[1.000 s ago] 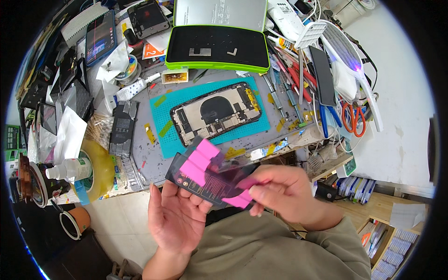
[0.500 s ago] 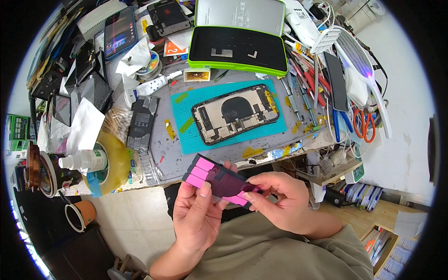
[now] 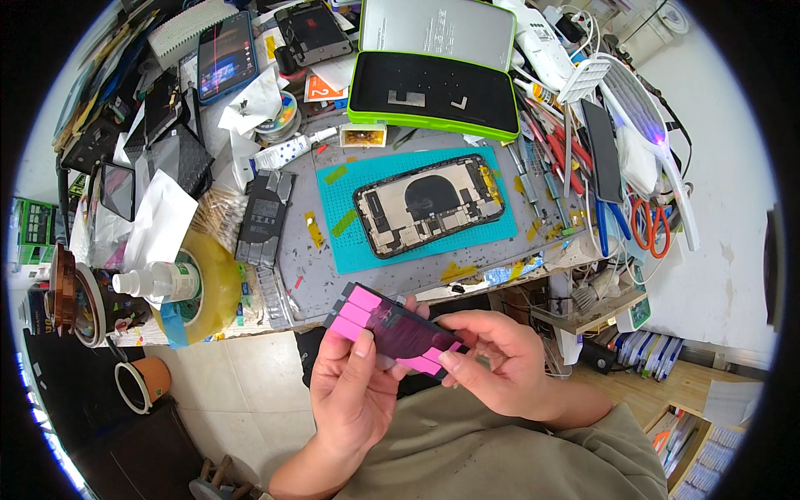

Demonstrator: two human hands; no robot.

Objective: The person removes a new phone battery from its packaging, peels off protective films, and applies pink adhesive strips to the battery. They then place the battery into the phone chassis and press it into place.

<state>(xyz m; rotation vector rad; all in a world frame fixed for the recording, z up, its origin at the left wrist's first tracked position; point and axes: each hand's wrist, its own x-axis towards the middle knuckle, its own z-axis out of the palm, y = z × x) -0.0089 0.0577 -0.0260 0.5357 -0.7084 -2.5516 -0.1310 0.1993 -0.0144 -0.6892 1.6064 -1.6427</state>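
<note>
Just in front of the bench, both hands hold a dark phone battery (image 3: pixel 406 333) that has bright pink adhesive strips at its two ends. My left hand (image 3: pixel 354 383) grips it, thumb pressed on the face beside the left-hand pink strips and fingers behind. My right hand (image 3: pixel 500 362) is closed at the right end, its thumb by the small pink strip and its index finger bent at the far edge. An opened phone body (image 3: pixel 429 206), bare inside with a dark round patch, lies on a teal mat (image 3: pixel 340 262) beyond. A second dark battery (image 3: pixel 265 218) rests left of the mat.
Behind the mat sits an open green-edged case (image 3: pixel 433 92) holding small metal pieces. Pliers and screwdrivers crowd the right, with orange scissors (image 3: pixel 650 227) at the edge. A spray bottle (image 3: pixel 162 283) and a wide tape roll (image 3: pixel 221 296) stand at the left front.
The right thumb and fingers have shifted at the battery's right end, baring more of the small pink strip. The left hand keeps its grip. The whole view has moved slightly.
</note>
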